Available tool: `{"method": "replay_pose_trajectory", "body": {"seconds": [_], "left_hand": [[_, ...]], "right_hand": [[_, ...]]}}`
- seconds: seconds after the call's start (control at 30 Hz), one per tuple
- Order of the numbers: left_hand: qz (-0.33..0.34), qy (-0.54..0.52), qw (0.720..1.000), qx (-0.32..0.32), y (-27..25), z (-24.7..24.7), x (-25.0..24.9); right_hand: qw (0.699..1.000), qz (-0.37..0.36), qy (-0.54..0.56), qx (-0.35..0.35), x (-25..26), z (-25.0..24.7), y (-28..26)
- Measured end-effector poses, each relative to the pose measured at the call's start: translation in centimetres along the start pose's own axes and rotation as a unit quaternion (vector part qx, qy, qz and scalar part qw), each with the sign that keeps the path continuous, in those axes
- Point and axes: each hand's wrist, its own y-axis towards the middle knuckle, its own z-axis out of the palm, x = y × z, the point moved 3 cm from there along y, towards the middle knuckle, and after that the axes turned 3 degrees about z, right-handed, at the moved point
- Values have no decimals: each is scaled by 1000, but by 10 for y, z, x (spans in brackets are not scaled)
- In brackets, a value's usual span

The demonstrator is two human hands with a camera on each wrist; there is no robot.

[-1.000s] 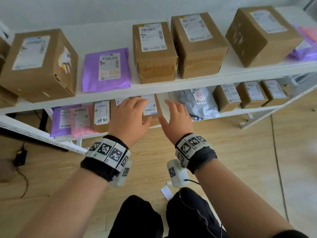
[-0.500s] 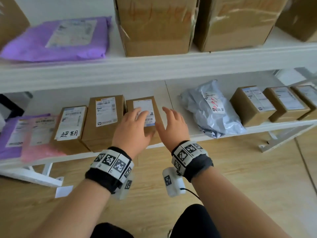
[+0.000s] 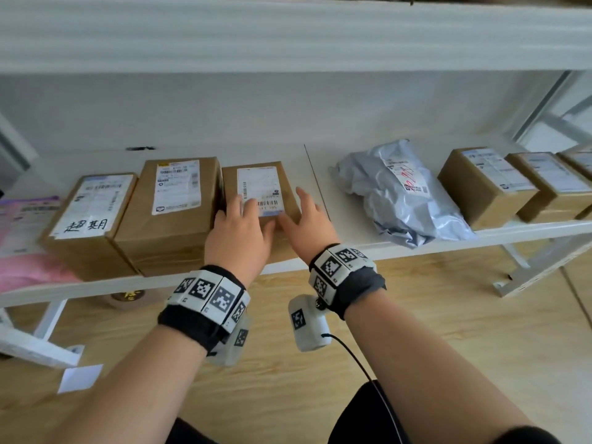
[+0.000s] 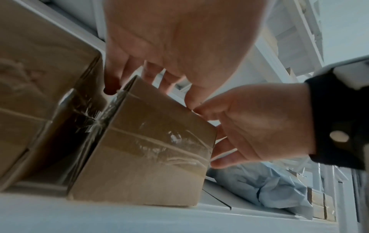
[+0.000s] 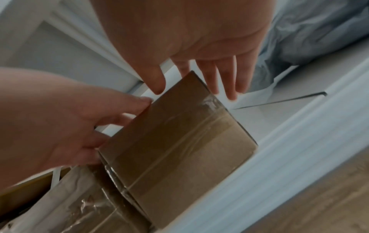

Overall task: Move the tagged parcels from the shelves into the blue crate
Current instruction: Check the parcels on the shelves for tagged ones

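Both hands were closing on the small brown box (image 3: pixel 260 190) at the lower shelf (image 3: pixel 384 241) front edge, left hand (image 3: pixel 238 233) spread on top, right hand (image 3: pixel 307 224) open along its side, neither gripping yet; squeezing and lifting looked next.

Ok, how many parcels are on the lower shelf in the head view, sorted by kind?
Cardboard boxes: 6
Grey plastic bag: 1
Pink and purple mailers: 2, cut off at the left edge
Total: 9
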Motion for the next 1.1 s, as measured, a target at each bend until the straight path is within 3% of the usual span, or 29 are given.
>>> {"method": "replay_pose_trajectory", "body": {"seconds": [0.23,0.33,0.57,0.73,0.8,0.93,1.1], "left_hand": [[-86,-133,987,22,1,2,10],[-98,-190,977,8,4,1,14],[-98,-217,971,0,4,4,13],[-58,-227,972,-20,-15,-11,7],[-19,-235,969,-70,-23,-23,2],[76,-302,935,-168,-31,-48,-10],[131,-285,919,-237,-31,-60,-21]], "right_hand": [[995,53,73,48,-6,7,3],[995,54,64,48,-7,9,4],[996,48,64,37,-8,10,2],[989,54,134,19,-17,-6,-4],[977,61,206,-10,-22,-22,-6],[944,75,310,-83,-27,-59,-6],[938,78,320,-107,-22,-84,-7]]}}
